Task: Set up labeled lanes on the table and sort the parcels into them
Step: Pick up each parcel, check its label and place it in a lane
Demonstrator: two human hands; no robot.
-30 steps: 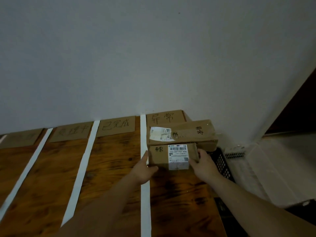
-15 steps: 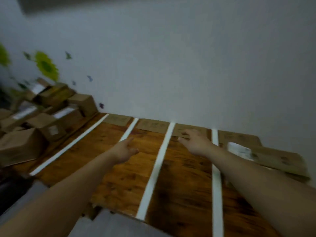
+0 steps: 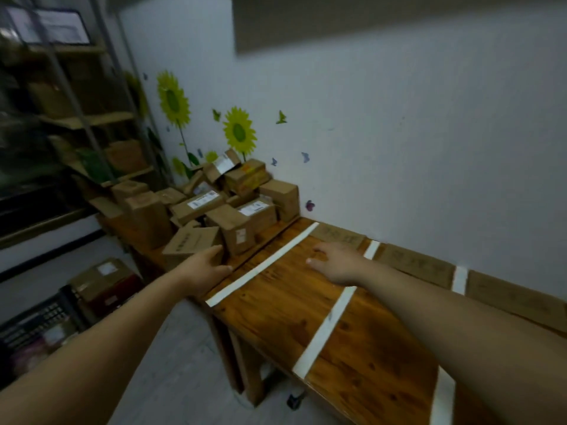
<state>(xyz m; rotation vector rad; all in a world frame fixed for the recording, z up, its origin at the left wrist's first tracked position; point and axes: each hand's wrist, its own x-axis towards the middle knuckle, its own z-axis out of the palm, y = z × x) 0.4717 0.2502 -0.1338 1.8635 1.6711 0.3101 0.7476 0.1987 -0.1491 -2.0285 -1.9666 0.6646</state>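
A wooden table [image 3: 276,305] carries white tape strips [image 3: 267,261] that divide it into lanes, with cardboard label cards [image 3: 414,265] along the wall. A pile of brown cardboard parcels [image 3: 214,207] fills the table's far left end. My left hand [image 3: 205,269] reaches toward the nearest tilted parcel [image 3: 190,243], fingers apart, touching or almost touching its front edge. My right hand [image 3: 337,265] hovers open over the leftmost lane, holding nothing.
Metal shelving [image 3: 86,124] with more boxes stands at the far left. A black crate [image 3: 36,320] and a box [image 3: 104,277] sit on the floor beside the table. Sunflower stickers [image 3: 239,133] mark the white wall.
My hands let go of the small parcel stacked in the right lane. My view swung left, and both empty hands moved across the lanes toward the parcel pile.
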